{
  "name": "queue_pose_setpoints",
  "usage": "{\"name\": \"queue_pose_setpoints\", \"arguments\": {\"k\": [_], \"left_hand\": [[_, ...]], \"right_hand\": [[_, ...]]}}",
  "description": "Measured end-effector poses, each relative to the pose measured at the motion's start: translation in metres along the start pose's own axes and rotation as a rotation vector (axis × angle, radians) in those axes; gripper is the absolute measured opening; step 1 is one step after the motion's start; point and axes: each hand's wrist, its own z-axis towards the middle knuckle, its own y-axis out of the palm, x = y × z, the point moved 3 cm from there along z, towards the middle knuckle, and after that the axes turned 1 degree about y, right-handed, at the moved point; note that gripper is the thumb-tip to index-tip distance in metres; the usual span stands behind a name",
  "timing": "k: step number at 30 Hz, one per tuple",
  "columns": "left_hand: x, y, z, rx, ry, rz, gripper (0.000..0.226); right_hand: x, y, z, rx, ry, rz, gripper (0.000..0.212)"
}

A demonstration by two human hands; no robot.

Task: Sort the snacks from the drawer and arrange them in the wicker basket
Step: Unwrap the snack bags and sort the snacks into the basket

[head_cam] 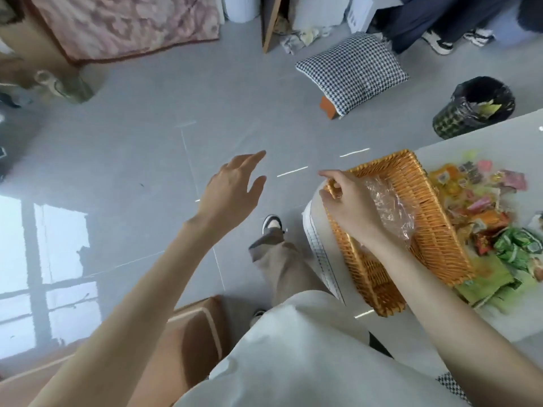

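R hand (pixel 349 201) grips basket (pixel 435 236) by far corner, table (pixel 499 127) left edge; snacks (pixel 484 201) just right, nearer R. L hand (pixel 232 192) spread, empty.

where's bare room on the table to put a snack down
Bare table lies beyond the snacks, toward the bin, and in a strip at the near end of the basket. The basket shows only a bag inside. Right of the basket is crowded.

We see a rough woven wicker basket (pixel 435 230) holding crinkled clear plastic film (pixel 392 207). Shiny snack wrappers (pixel 493 212) lie on our smooth matt tabletop (pixel 484 136). The floor (pixel 132 171) looks glossy.
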Motion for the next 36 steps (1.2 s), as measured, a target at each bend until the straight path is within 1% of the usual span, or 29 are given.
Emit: {"name": "queue_pose_setpoints", "arguments": {"k": [5,10,15,20,24,27,30,33,36], "left_hand": [[0.026,-0.014,0.144,-0.089,0.173,0.077,0.048],[0.078,-0.027,0.279,-0.183,0.361,0.171,0.048],[0.139,-0.014,0.384,-0.341,0.555,0.242,0.049],[0.203,0.023,0.464,-0.503,0.783,0.208,0.048],[0.264,0.067,0.517,-0.689,0.992,0.264,0.047],[0.319,0.098,0.537,-0.831,1.166,0.308,0.047],[0.371,0.126,0.539,-0.948,1.321,0.362,0.048],[0.416,0.157,0.527,-1.073,1.432,0.442,0.049],[0.456,0.195,0.513,-1.176,1.539,0.474,0.049]], "right_hand": [[0.019,-0.026,0.097,0.115,0.095,0.062,0.038],[0.041,-0.070,0.186,0.191,0.249,0.141,0.039],[0.074,-0.113,0.233,0.306,0.483,0.176,0.039],[0.118,-0.142,0.255,0.474,0.723,0.291,0.037],[0.145,-0.158,0.261,0.640,0.926,0.374,0.038],[0.155,-0.172,0.254,0.769,1.102,0.419,0.036],[0.163,-0.181,0.244,0.880,1.273,0.470,0.035],[0.174,-0.184,0.229,1.002,1.420,0.574,0.035],[0.188,-0.183,0.212,1.113,1.537,0.628,0.036]]}}
